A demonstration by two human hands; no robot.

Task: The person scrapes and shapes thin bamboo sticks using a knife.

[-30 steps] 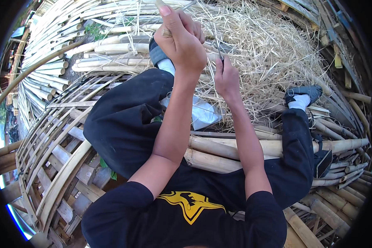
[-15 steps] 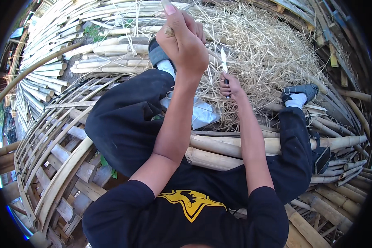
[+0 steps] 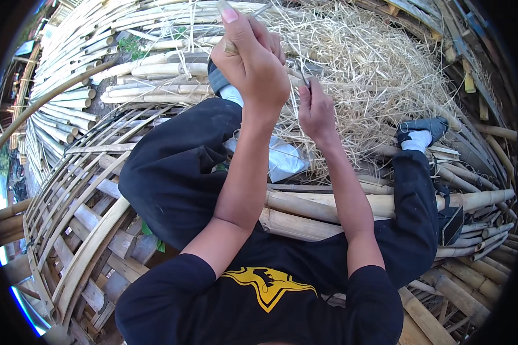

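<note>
My left hand [image 3: 253,72] is raised at the upper middle, fingers closed round a thin bamboo strip [image 3: 231,47]. Only short parts of this strip show beside the thumb and past the knuckles; the rest is hidden by the hand. Just right of it and lower, my right hand [image 3: 316,112] grips a knife [image 3: 303,73]. Its blade points away from me and appears almost edge-on, while the handle is mostly covered by my fingers. The blade seems apart from the strip, though the hidden part of the strip makes contact hard to judge.
Pale shavings [image 3: 374,75] cover the ground ahead. Bamboo poles [image 3: 155,92] lie stacked at the far left, and a long curved bamboo piece [image 3: 46,103] crosses there. A slatted bamboo frame [image 3: 92,230] stands at my left. A white plastic bag [image 3: 285,158] lies between my legs.
My right hand has moved up and slightly left with the knife, closer to my left hand. The blade has turned from flat to nearly edge-on. My left hand has barely shifted.
</note>
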